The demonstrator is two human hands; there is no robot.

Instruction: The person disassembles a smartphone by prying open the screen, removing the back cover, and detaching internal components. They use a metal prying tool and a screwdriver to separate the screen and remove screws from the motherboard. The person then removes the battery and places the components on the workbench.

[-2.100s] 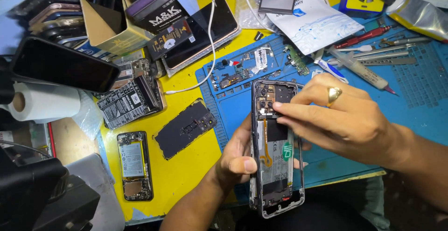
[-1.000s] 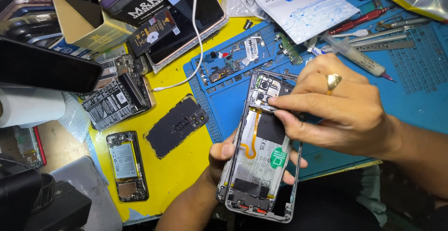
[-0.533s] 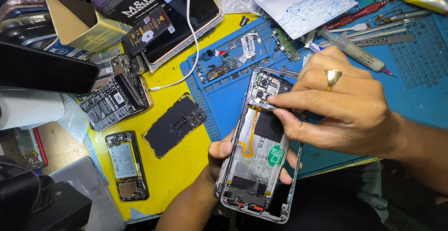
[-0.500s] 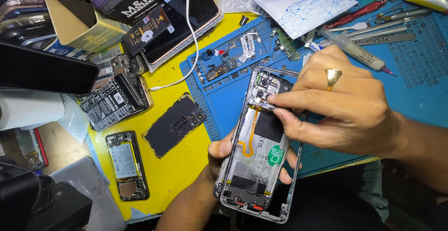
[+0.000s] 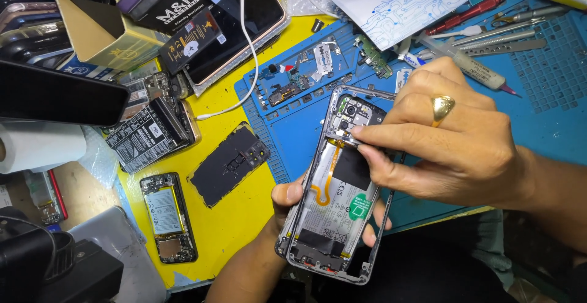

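An opened smartphone (image 5: 333,202), back cover off, shows its battery, an orange flex cable and a camera module near the top. My left hand (image 5: 293,199) grips it from underneath, thumb on the left edge, fingertips curling round the right edge. My right hand (image 5: 449,138), with a gold ring, reaches in from the right; its thumb and forefinger pinch a small metal part (image 5: 347,133) on the board just below the camera module. The phone is held tilted above the blue repair mat (image 5: 538,113).
On the yellow mat (image 5: 244,217) lie a black back cover (image 5: 229,163), another open phone (image 5: 166,217) and a battery-bearing frame (image 5: 150,135). Small parts fill the blue mat's tray (image 5: 293,80). Tools (image 5: 483,28) lie at the back right, a paper roll (image 5: 36,147) at left.
The phone's top end has tilted from upright toward the right and sits slightly lower. My right hand has stayed pinched at the camera end throughout; the left hand's grip is unchanged.
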